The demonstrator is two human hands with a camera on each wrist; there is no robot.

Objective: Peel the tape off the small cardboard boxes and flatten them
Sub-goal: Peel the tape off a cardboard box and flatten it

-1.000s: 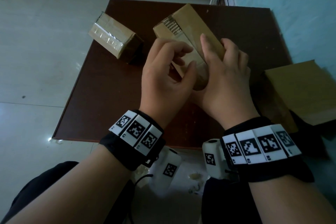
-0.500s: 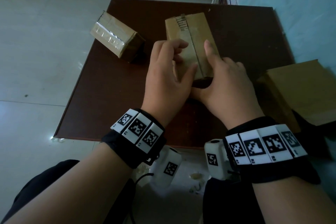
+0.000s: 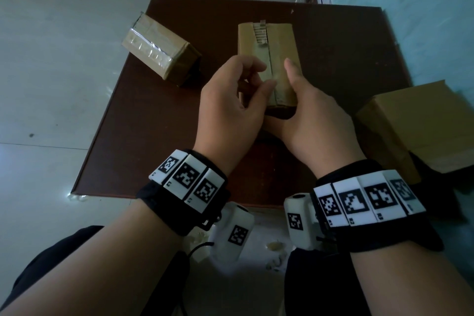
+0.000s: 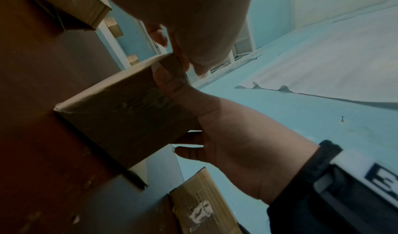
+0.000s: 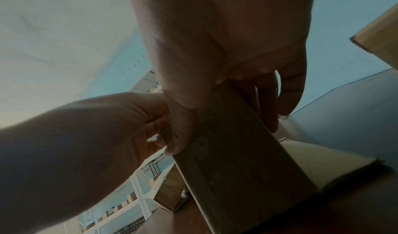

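A small cardboard box (image 3: pixel 266 64) is lying lengthwise near the middle of the dark brown table (image 3: pixel 143 141), its long axis running from six toward twelve o'clock. The right hand (image 3: pixel 310 120) is bracing it from the three o'clock side, thumb lying along the top face and fingers curling round the far side, as the right wrist view shows. The left hand (image 3: pixel 230 108) is working at the box's near end from about nine o'clock, its thumb and curled fingers pinching at the top seam, apparently at the tape strip (image 3: pixel 269 69) that runs along it; whether an edge is actually caught is hidden. A torn, ribbed patch is showing at the twelve o'clock end of the seam. The step in hand seems to be getting the tape started. Next, the left hand likely needs to lift a free edge and draw it along the seam while the right is holding the box down. Another taped box (image 3: pixel 159 51) is waiting at ten o'clock; a larger carton (image 3: pixel 420 126) is sitting at four o'clock.
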